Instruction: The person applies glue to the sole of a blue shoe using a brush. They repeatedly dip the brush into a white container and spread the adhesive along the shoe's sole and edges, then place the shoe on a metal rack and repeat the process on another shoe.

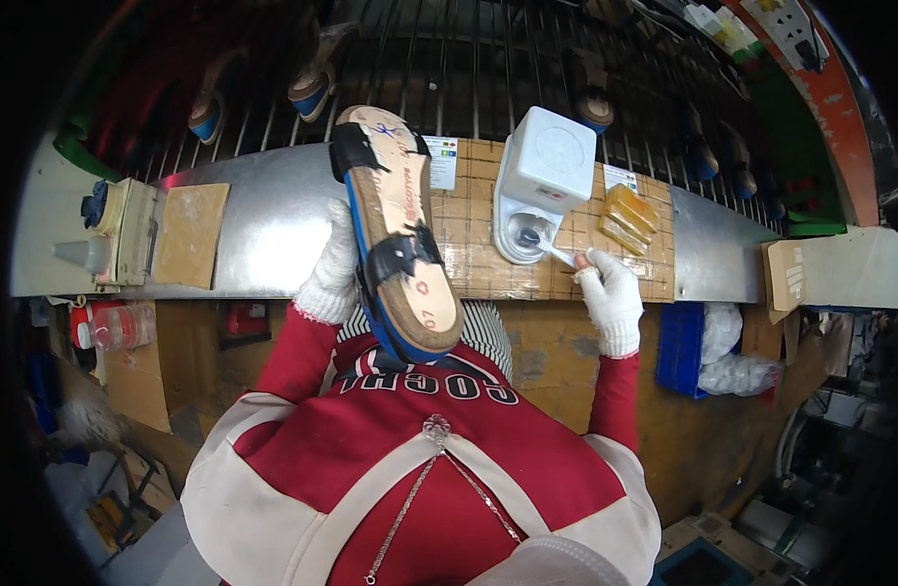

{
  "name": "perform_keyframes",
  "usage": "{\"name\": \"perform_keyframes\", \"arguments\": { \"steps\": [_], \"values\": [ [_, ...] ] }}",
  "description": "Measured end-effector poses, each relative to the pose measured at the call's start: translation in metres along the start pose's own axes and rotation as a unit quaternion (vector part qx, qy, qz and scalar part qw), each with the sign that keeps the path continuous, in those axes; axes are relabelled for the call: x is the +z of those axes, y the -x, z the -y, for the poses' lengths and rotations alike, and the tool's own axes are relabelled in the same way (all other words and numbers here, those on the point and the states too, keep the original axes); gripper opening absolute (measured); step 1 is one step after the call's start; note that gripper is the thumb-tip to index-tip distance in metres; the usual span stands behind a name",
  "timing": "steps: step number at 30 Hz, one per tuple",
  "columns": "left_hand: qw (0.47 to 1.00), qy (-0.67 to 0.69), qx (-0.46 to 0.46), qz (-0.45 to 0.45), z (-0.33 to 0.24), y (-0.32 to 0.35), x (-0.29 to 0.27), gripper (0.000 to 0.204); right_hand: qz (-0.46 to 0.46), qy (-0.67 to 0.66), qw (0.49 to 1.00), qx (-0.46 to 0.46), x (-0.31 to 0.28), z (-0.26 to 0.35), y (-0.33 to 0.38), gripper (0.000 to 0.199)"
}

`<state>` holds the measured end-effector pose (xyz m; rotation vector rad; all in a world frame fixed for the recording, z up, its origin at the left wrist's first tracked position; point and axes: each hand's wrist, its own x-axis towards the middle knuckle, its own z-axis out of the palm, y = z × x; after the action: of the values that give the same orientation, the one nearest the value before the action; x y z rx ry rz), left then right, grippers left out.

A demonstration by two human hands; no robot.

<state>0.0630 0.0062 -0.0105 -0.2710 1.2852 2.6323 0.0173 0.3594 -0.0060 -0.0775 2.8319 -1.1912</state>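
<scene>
**Shoe held sole-up while a brush dips at the white pot**

The shoe (395,234) is held above the bench edge, bottom up, toe pointing away from the person. Its tan insole board shows, with a blue sidewall along its left edge and black upper material folded over at the toe and across the middle. The left hand (332,269), in a white knit glove, is clamped around the shoe from the left, near its middle.

The right hand (610,293), also gloved, is closed on a thin white brush (556,252) whose tip reaches into the round well at the foot of a white dispenser (542,181). The brush is at the pot and well apart from the shoe, so as a judgement the coating of this sole seems not yet begun; no wet patch can be made out on the board.

The dispenser stands on a gridded mat (478,264) lying on the metal bench (263,225). Yellow blocks (627,217) lie just beside it to the right, and a tan pad (188,234) sits at the far left. Behind runs a wire rack (488,68) carrying more shoes. A blue bin (680,347) with white bags hangs below the bench on the right.
</scene>
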Motion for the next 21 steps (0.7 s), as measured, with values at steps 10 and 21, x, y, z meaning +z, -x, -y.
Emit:
{"name": "perform_keyframes", "arguments": {
  "steps": [10, 21],
  "values": [
    [0.986, -0.114, 0.072, 0.094, 0.009, -0.019, 0.02, 0.11, -0.162, -0.038, 0.96, -0.224, 0.002, 0.081, 0.003, 0.018],
    [0.986, -0.138, 0.042, 0.088, -0.008, -0.002, 0.031, 0.112, -0.134, -0.093, 0.957, -0.242, 0.027, 0.122, -0.013, 0.018]
  ]
}}
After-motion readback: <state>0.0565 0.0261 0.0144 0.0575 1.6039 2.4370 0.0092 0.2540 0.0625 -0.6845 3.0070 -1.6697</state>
